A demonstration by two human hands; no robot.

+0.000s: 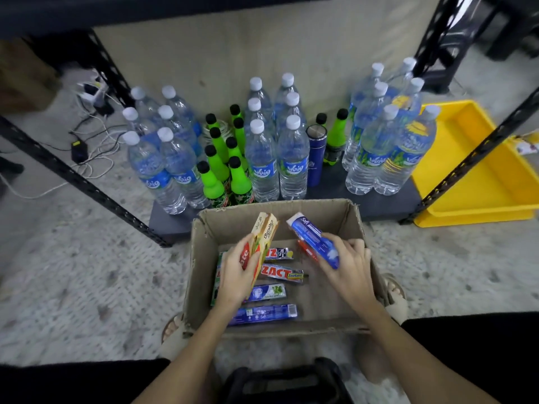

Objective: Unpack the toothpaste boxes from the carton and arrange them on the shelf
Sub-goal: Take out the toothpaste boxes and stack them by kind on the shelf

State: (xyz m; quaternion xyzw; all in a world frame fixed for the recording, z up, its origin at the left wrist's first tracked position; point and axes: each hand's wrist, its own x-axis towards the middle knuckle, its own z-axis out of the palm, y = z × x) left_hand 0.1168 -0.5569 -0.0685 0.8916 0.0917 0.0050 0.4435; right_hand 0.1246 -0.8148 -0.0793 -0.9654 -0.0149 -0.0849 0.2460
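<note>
An open cardboard carton [361, 237] stands on the floor in front of a low dark shelf [376, 204]. My left hand [237, 272] grips a bundle of toothpaste boxes, a beige one [267, 228] and a red one beside it, tilted up over the carton. My right hand [348, 263] holds a blue and white Safi box [312, 236], with a red box partly hidden under it. Several toothpaste boxes lie flat on the carton's bottom, among them a red ZACT box [281, 272] and a blue Safi box [264, 313].
The shelf is crowded with water bottles [261, 167], green soda bottles [213, 185] and a blue flask [315, 154]. A yellow tray [478, 182] sits at the right. Black rack posts [87, 182] slant on both sides. Cables and chargers [87, 141] lie at left.
</note>
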